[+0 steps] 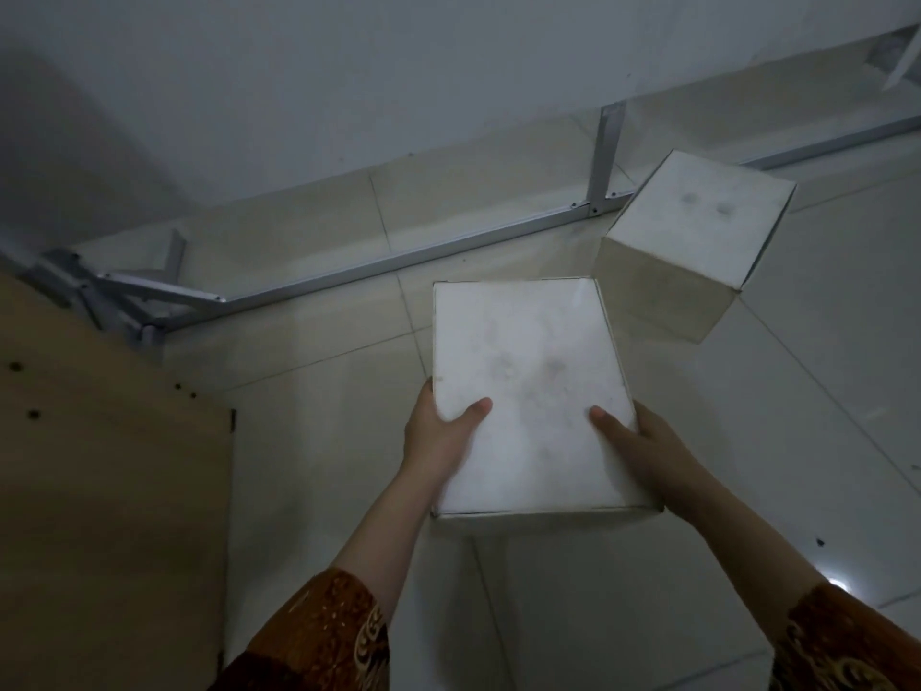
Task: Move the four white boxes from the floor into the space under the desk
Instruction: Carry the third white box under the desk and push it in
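The pale tiled floor (309, 491) fills most of what I see, running from my feet out to the white wall (349, 92) at the far side. Along the left edge stands a tan wooden panel (109, 491) with small dark holes in it, part of the desk as far as I can tell. From its far corner a grey metal frame (398, 261) runs low over the tiles toward the right, with one upright leg (605, 157) rising near the wall.

In the middle I hold a white box (533, 391), its broad top face turned up to me and its near edge low in the view. It sits between my hands, in front of the metal frame; I cannot tell whether its bottom touches the floor. My left hand (438, 441) grips its left side with the thumb laid on the top face, and my right hand (648, 451) clasps the right side the same way, thumb on top and fingers hidden behind the box.

A second white box (697, 226) stands on the floor to the far right, just beyond the held one and close to the upright leg, turned at an angle with two faint dark smudges on its top.

My patterned brown sleeves (319, 640) show at the near edge.
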The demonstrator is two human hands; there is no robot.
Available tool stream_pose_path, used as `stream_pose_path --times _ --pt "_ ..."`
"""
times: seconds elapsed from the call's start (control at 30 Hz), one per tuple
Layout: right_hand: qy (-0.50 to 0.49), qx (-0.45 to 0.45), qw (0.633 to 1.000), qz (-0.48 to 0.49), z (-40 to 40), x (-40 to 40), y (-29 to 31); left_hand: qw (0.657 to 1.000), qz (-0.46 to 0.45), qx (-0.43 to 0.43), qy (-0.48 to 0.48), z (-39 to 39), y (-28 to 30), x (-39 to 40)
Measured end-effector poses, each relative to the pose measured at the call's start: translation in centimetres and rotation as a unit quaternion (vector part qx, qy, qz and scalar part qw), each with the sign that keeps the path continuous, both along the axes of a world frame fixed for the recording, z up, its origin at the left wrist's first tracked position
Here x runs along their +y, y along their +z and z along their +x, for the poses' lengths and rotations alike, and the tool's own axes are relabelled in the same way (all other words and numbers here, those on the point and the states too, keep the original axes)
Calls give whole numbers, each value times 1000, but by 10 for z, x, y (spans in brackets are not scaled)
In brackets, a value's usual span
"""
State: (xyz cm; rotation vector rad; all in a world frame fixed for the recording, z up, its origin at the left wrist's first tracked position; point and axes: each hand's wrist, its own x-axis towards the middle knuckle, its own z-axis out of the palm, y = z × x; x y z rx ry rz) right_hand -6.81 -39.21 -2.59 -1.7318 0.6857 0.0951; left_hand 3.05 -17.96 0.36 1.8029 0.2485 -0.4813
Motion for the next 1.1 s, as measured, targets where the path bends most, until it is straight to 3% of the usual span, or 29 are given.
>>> stream_pose_path --times 0.23,0.5,0.87,1.1 --pt "45 -50 997 -24 -58 83 50 998 -15 -28 56 -87 54 94" --pt "126 -77 988 -38 -133 182 105 988 -75 -43 131 -199 75 202" --pt "185 -34 975 -119 -175 271 85 986 -62 -42 146 -265 55 291" --pt "153 -32 974 -164 -233 374 74 994 -13 -86 62 -298 53 399"
